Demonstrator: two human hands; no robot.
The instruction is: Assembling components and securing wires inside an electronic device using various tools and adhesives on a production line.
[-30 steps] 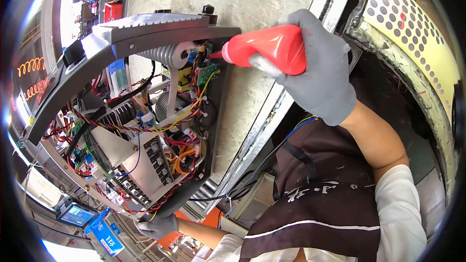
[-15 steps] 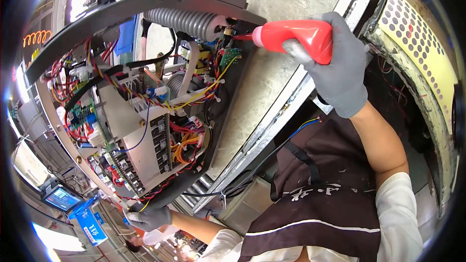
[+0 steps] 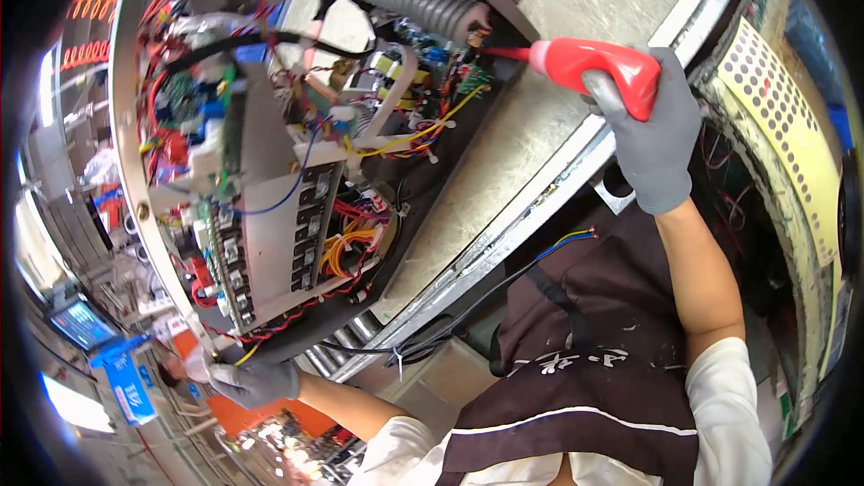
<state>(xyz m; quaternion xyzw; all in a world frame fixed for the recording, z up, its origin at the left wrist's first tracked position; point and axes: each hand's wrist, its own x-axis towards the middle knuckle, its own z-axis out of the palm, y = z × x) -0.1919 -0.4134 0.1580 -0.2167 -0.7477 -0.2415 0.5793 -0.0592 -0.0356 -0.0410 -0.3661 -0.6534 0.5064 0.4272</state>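
My gloved right hand [image 3: 655, 130] is wrapped round a red squeeze bottle [image 3: 601, 70] tipped on its side. From its pink collar a thin red nozzle [image 3: 510, 53] points left into an opened machine [image 3: 274, 252]. The nozzle's tip is beside small parts at the end of a grey ribbed hose [image 3: 409, 2]; whether it touches them I cannot tell. At the machine's near lower corner my gloved left hand [image 3: 256, 382] is closed on the chassis edge, by a short yellow wire [image 3: 246, 355]. Circuit boards, coloured wires and a light metal plate [image 3: 270, 216] fill the chassis.
The machine rests on a pale worktop [image 3: 486, 162] with a metal rail [image 3: 540, 202] along its edge. A loose black cable [image 3: 468, 306] ends in bare coloured wires near my apron. A yellow dotted sheet [image 3: 778, 126] lies at right. A screen [image 3: 83, 324] glows at far left.
The view has shifted, and the machine and bottle appear further right. My right hand still grips the bottle, its nozzle at the same area. My left hand stays at the chassis corner.
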